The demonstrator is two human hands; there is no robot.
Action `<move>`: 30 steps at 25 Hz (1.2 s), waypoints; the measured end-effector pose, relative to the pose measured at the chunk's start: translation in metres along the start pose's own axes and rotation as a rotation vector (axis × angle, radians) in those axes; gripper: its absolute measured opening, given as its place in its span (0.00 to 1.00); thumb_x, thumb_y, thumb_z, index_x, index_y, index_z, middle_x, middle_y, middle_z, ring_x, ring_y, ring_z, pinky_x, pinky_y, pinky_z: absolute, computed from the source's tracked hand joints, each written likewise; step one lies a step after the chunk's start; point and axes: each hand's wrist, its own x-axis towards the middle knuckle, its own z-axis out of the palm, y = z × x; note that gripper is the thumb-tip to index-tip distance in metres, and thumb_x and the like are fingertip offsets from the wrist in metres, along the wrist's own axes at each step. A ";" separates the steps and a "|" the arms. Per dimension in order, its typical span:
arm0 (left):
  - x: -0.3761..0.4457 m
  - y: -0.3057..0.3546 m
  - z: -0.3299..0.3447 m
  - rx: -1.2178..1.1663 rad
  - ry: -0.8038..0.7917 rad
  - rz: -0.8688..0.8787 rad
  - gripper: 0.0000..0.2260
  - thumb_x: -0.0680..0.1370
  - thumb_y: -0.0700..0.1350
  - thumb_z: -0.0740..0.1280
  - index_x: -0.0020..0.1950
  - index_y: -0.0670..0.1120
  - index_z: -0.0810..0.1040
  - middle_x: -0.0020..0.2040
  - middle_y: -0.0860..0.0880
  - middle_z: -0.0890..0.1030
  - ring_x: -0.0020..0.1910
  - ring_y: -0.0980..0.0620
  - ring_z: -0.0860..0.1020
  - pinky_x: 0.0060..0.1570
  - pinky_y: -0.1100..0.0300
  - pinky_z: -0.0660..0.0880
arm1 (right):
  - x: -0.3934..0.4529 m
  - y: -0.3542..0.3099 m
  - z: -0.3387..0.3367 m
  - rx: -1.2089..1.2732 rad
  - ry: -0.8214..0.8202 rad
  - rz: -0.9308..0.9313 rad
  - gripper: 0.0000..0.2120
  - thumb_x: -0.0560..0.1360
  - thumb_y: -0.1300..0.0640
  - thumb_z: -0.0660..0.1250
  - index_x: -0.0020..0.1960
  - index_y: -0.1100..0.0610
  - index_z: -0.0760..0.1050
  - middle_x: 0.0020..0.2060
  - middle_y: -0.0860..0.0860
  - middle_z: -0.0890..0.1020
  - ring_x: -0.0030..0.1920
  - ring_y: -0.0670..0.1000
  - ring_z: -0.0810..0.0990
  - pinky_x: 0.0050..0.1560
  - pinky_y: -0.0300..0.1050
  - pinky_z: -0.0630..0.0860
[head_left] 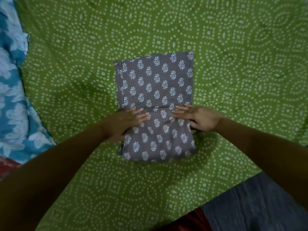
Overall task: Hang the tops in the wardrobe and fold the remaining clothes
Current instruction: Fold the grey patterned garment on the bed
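Head view, garment: a grey printed garment [155, 104] lies at the centre of the frame on the green bedsheet [233, 55], already folded into a narrow rectangle, its near part doubled over along a crease line across the middle
Head view, left hand: the left hand [128, 121] lies flat on the left side of the fold, fingers straight and pressing the cloth, grasping nothing
Head view, right hand: the right hand [198, 118] lies flat on the right side of the fold, fingers straight and pointing toward the other hand, holding nothing
Head view, surroundings: a blue and white flowered cloth [15, 97] is bunched along the left edge of the frame; a dark grey cloth [260, 205] shows at lower right with a bit of red beside it; whether these are clothes waiting to be handled I cannot tell
Progress: this piece looks nearly folded, the hands seemingly smoothing or setting the crease; perhaps one more fold is left
Left to do: no wardrobe or hangers are in sight, so how far the hanging of tops has got cannot be judged
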 end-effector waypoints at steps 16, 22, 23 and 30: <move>0.017 0.009 -0.043 -1.178 0.443 -0.987 0.04 0.73 0.43 0.73 0.43 0.43 0.81 0.33 0.55 0.82 0.33 0.59 0.79 0.36 0.68 0.76 | 0.018 -0.025 -0.012 1.126 0.554 0.809 0.05 0.75 0.60 0.69 0.41 0.61 0.79 0.29 0.41 0.81 0.32 0.37 0.76 0.38 0.33 0.72; 0.014 0.022 -0.032 -0.819 0.489 -1.137 0.23 0.78 0.55 0.64 0.33 0.37 0.77 0.30 0.43 0.77 0.33 0.47 0.75 0.35 0.59 0.68 | 0.037 -0.036 -0.012 0.940 0.656 0.985 0.16 0.76 0.46 0.67 0.54 0.58 0.78 0.47 0.51 0.83 0.46 0.50 0.81 0.45 0.40 0.74; 0.018 0.023 -0.032 -0.683 0.472 -1.158 0.25 0.79 0.54 0.63 0.28 0.39 0.71 0.27 0.43 0.72 0.32 0.46 0.72 0.34 0.56 0.63 | 0.043 -0.033 -0.012 0.816 0.665 1.035 0.17 0.78 0.47 0.64 0.53 0.60 0.78 0.48 0.55 0.83 0.47 0.53 0.80 0.43 0.42 0.70; 0.044 0.064 -0.031 -0.051 0.800 -1.178 0.15 0.79 0.51 0.62 0.61 0.43 0.73 0.60 0.43 0.76 0.60 0.44 0.73 0.56 0.53 0.68 | 0.050 -0.066 -0.022 0.154 1.028 0.978 0.14 0.81 0.58 0.55 0.62 0.62 0.72 0.58 0.59 0.76 0.60 0.57 0.72 0.61 0.46 0.64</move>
